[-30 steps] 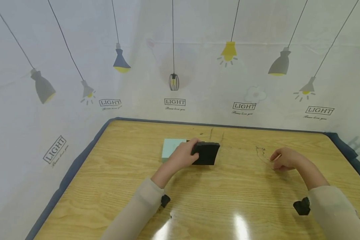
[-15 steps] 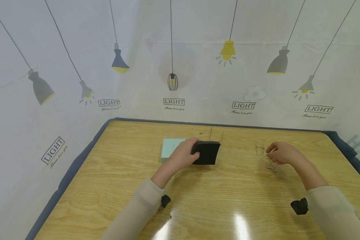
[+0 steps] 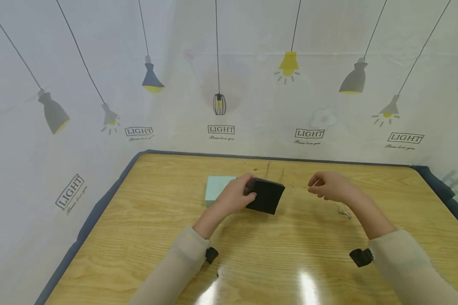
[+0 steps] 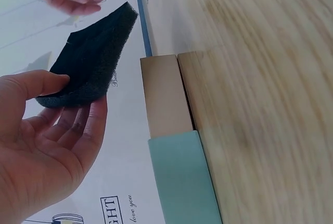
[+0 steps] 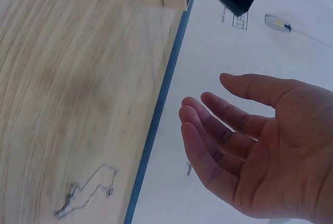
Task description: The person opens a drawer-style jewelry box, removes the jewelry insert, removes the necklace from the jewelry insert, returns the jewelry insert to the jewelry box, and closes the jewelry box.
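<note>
My left hand (image 3: 233, 196) pinches a thin black foam pad (image 3: 266, 196) between thumb and fingers, tilted above the table. In the left wrist view, the thumb lies on the face of the foam and the fingers are behind it. Below the pad, a box with a mint-green part (image 4: 184, 177) and a light brown part (image 4: 166, 96) rests on the table, partly hidden by the left hand in the head view. My right hand (image 3: 331, 186) is raised with relaxed, bent fingers and holds nothing. A fine silver chain (image 5: 96, 188) lies on the table beneath it.
The wooden table (image 3: 156, 237) has a dark blue edge (image 3: 290, 159) along its back and left side. Behind it hangs a white backdrop (image 3: 259, 84) printed with lamps and lettering. Black wrist-worn pieces (image 3: 361, 257) stick out below the sleeves.
My right hand has let go of the chain, risen and moved left toward the foam pad; the chain stays on the table. The pad, still in my left hand, has tilted slightly.
</note>
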`<action>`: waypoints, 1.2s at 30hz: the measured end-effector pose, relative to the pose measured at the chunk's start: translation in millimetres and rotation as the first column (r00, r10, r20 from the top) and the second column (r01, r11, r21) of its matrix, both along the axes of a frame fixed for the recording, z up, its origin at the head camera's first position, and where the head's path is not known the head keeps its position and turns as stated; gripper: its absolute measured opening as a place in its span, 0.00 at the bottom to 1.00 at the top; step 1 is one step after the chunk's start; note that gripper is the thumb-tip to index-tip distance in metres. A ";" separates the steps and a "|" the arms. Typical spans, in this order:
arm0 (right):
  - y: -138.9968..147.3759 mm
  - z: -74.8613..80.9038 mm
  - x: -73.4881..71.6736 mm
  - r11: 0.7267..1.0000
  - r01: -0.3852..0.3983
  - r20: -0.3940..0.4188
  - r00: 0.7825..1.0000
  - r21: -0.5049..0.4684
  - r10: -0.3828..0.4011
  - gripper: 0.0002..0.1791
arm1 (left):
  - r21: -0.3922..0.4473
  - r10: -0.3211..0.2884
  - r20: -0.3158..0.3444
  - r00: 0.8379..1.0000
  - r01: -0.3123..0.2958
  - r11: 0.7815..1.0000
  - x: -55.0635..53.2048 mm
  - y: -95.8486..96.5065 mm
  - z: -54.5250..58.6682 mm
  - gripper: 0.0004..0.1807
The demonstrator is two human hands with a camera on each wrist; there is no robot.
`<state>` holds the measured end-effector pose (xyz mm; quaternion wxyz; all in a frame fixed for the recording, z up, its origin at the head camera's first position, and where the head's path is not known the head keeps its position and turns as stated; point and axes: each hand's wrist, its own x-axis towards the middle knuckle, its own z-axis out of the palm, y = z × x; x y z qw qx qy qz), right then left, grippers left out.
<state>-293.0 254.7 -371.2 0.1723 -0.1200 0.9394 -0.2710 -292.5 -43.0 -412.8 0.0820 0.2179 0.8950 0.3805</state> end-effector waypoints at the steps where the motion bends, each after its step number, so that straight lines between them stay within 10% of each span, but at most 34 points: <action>1: -4.0 0.6 0.2 1.000 -0.009 -0.007 1.000 -0.004 0.009 0.19 | 0.004 -0.001 0.002 1.000 0.001 1.000 0.3 0.1 0.2 0.24; 21: -65.5 1.5 0.9 0.984 -0.154 -0.116 0.983 -0.094 0.142 0.18 | 0.110 -0.032 0.021 0.999 0.030 0.994 3.1 4.4 1.1 0.17; 36: -73.9 -2.0 -1.6 0.983 -0.106 -0.136 0.987 -0.151 0.086 0.13 | 0.123 0.004 0.022 1.000 -0.007 0.992 -0.9 -8.5 0.0 0.17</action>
